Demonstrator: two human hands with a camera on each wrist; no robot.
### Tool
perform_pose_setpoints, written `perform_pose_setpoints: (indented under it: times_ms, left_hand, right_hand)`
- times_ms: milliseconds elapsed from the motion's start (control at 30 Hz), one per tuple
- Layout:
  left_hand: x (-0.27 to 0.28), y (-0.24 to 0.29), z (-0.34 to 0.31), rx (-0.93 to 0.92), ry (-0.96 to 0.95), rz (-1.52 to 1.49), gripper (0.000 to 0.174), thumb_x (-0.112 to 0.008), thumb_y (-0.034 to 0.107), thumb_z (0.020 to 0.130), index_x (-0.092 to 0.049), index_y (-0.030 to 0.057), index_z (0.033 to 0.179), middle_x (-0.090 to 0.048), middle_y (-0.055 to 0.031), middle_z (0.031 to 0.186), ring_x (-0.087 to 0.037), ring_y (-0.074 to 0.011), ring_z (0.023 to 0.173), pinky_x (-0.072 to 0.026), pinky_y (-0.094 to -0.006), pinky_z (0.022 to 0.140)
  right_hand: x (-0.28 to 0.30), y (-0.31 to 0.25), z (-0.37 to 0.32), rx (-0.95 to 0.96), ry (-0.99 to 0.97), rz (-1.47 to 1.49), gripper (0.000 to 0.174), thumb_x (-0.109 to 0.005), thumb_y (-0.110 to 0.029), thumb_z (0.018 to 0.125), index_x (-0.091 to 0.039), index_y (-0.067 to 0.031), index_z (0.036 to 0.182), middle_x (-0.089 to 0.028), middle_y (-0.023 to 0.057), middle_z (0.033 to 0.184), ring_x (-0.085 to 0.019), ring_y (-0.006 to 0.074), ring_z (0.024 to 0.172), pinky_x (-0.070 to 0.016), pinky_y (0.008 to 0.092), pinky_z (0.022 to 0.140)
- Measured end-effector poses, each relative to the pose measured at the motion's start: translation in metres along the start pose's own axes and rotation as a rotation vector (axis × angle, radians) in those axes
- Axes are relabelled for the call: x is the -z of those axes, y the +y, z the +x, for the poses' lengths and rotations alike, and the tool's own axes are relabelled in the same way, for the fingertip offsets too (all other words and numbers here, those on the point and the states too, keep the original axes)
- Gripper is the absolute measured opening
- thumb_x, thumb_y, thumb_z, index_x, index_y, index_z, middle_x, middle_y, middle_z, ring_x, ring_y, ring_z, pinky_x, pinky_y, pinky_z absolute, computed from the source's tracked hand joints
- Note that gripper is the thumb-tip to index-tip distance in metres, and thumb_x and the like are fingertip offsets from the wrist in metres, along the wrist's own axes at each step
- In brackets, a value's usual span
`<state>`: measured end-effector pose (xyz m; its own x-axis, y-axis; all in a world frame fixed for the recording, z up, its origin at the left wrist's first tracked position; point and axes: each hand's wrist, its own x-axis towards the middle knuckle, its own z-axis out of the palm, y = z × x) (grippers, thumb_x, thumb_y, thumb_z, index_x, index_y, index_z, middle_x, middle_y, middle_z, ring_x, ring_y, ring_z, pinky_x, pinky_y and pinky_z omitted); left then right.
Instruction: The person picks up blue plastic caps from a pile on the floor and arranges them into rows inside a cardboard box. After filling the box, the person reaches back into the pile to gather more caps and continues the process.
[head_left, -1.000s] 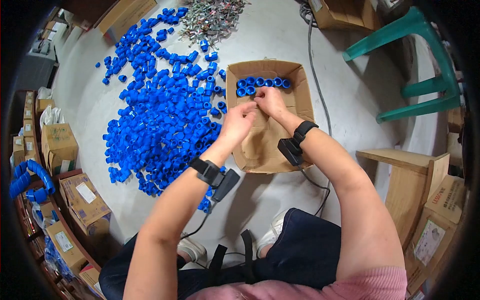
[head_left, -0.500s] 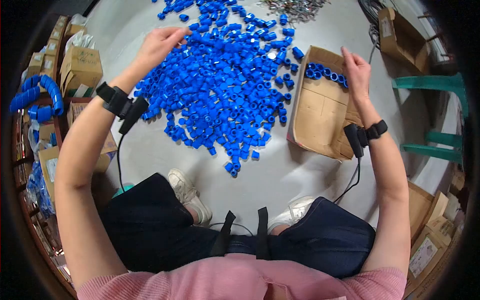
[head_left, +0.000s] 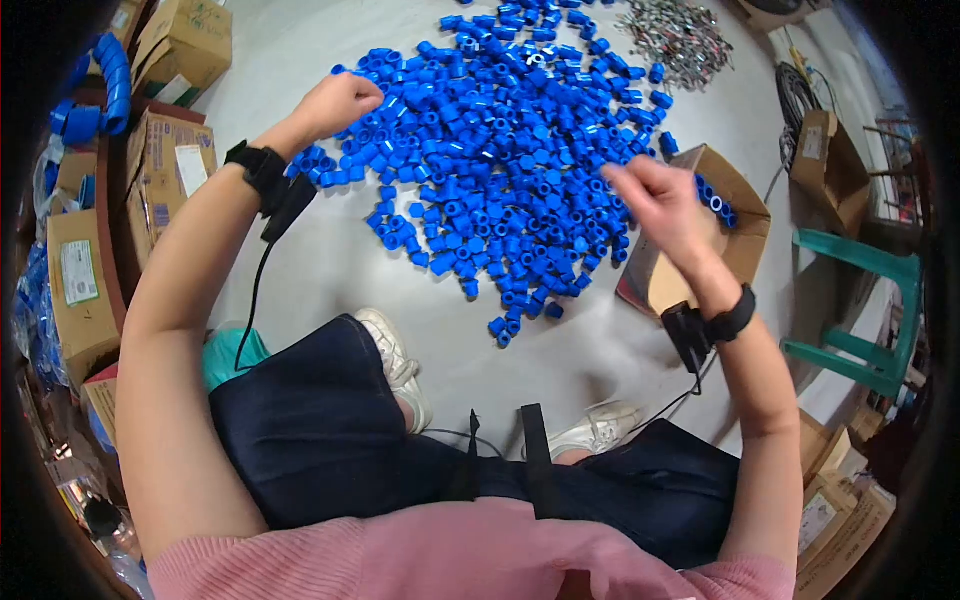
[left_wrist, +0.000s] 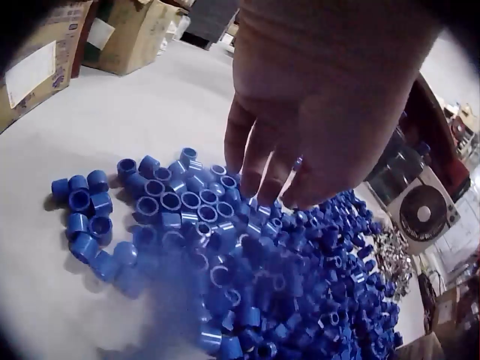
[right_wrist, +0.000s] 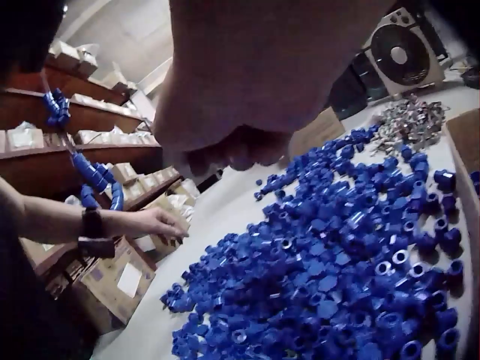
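A big heap of blue plastic pipe fittings [head_left: 500, 170] lies spread over the floor. Above its left edge hangs my left hand [head_left: 340, 104], fingers pointing down and loosely bent; the left wrist view has them over the nearest fittings [left_wrist: 191, 200]. No fitting shows in its fingers. My right hand [head_left: 665, 205] is over the heap's right side, beside the cardboard box [head_left: 745, 190], with its fingers loosely bent and no fitting visible in them. Inside that box stand several blue fittings [head_left: 716, 204] in rows, partly hidden behind the right hand.
A pile of small metal parts [head_left: 678, 42] lies at the back. On the right are another carton [head_left: 828, 165], a green plastic stool [head_left: 865, 300] and a coiled cable [head_left: 792, 110]. Cartons [head_left: 172, 180] line the left side, beside shelving [right_wrist: 112, 139]. A fan-like unit [right_wrist: 405, 54] stands farther off.
Both hands have left the box's inside; my left hand has gone left to the heap's edge. My right hand has since moved from the box's far right side toward the heap. The view has turned left.
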<state>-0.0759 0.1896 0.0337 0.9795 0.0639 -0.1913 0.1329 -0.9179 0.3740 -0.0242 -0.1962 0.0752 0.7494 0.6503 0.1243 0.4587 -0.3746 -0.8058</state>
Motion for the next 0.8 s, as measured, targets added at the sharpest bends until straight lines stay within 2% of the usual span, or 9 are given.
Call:
perform_pose_setpoints:
  times_ms: [100,300,400,500,567,600,733,767,800]
  left_hand:
    - [0.015,-0.008,-0.002,0.144,-0.055,0.034,0.021,-0.053,0.018,0.079,-0.064,0.004,0.09,-0.063,-0.0118,0.077,-0.06,-0.0204,0.067,-0.0469,-0.0309,0.064]
    - [-0.003,-0.056,-0.041,0.078,-0.023,-0.118,0.021,-0.055,0.018,0.079,-0.063,0.0034,0.092,-0.064,-0.012,0.081,-0.061,-0.0194,0.074,-0.047,-0.0304,0.068]
    - [-0.03,-0.072,-0.084,0.138,-0.009,-0.262,0.02,-0.055,0.017,0.08,-0.062,0.002,0.091,-0.064,-0.011,0.083,-0.061,-0.0188,0.073,-0.0473,-0.0302,0.068]
    - [-0.067,-0.096,-0.11,0.176,0.318,-0.159,0.019,-0.055,0.015,0.08,-0.062,0.0028,0.093,-0.063,-0.0077,0.083,-0.06,-0.0156,0.069,-0.0479,-0.0279,0.063]
    - [-0.094,-0.114,-0.124,0.712,0.605,-0.684,0.018,-0.054,0.014,0.077,-0.064,0.0076,0.091,-0.064,-0.0077,0.078,-0.06,-0.0161,0.067,-0.0469,-0.0284,0.063]
    - [-0.101,-0.119,-0.129,0.728,0.606,-0.688,0.018,-0.054,0.014,0.077,-0.064,0.0076,0.091,-0.064,-0.0077,0.078,-0.06,-0.0161,0.067,-0.0469,-0.0284,0.063]
    - [-0.117,-0.136,-0.136,0.84,0.647,-0.697,0.02,-0.054,0.01,0.076,-0.063,0.0088,0.093,-0.064,-0.0074,0.08,-0.059,-0.0136,0.069,-0.0467,-0.0268,0.064]
    - [-0.118,-0.138,-0.132,0.818,0.69,-0.699,0.019,-0.055,0.009,0.075,-0.063,0.0086,0.092,-0.063,-0.0075,0.081,-0.059,-0.014,0.07,-0.0467,-0.0268,0.065]
    - [-0.119,-0.14,-0.128,0.796,0.732,-0.699,0.018,-0.055,0.008,0.075,-0.063,0.0084,0.091,-0.063,-0.0075,0.082,-0.059,-0.0145,0.071,-0.0467,-0.0269,0.065]
  right_hand:
    - [-0.051,-0.013,0.008,0.082,-0.262,-0.119,0.026,-0.061,-0.027,0.077,-0.054,-0.005,0.064,-0.052,0.0111,0.059,-0.051,0.0291,0.053,-0.0394,0.0359,0.047]
    - [-0.134,-0.031,0.007,0.367,-0.362,-0.235,0.011,-0.061,-0.017,0.072,-0.056,-0.0071,0.069,-0.055,0.007,0.072,-0.055,0.0245,0.071,-0.0466,0.0351,0.058]
    - [-0.159,-0.025,0.012,0.424,-0.491,-0.342,0.02,-0.063,-0.016,0.068,-0.057,-0.0058,0.085,-0.055,0.0072,0.095,-0.051,0.0249,0.092,-0.0439,0.0362,0.073]
    - [-0.175,-0.018,0.016,0.398,-0.469,-0.48,0.036,-0.062,-0.018,0.07,-0.054,-0.0059,0.103,-0.049,0.0094,0.115,-0.043,0.0274,0.109,-0.0374,0.0421,0.086]
    - [-0.186,-0.011,0.018,0.393,-0.505,-0.557,0.04,-0.061,-0.019,0.071,-0.052,-0.0061,0.108,-0.045,0.0104,0.12,-0.039,0.0278,0.113,-0.0338,0.0447,0.09]
    - [-0.191,-0.008,0.018,0.38,-0.532,-0.637,0.045,-0.061,-0.021,0.072,-0.05,-0.0063,0.113,-0.041,0.0114,0.126,-0.035,0.0283,0.118,-0.0301,0.0473,0.094]
    - [-0.203,-0.003,0.027,0.368,-0.681,-0.806,0.042,-0.058,-0.025,0.075,-0.052,-0.0037,0.11,-0.043,0.0117,0.125,-0.033,0.0278,0.121,-0.0276,0.0487,0.096]
    - [-0.205,-0.005,0.029,0.389,-0.584,-0.796,0.03,-0.058,-0.024,0.074,-0.058,-0.0035,0.095,-0.054,0.0101,0.11,-0.046,0.0255,0.108,-0.0338,0.0457,0.09]
    - [-0.207,-0.007,0.033,0.395,-0.596,-0.796,0.03,-0.058,-0.024,0.074,-0.058,-0.0035,0.095,-0.054,0.0101,0.11,-0.046,0.0255,0.108,-0.0338,0.0457,0.09]
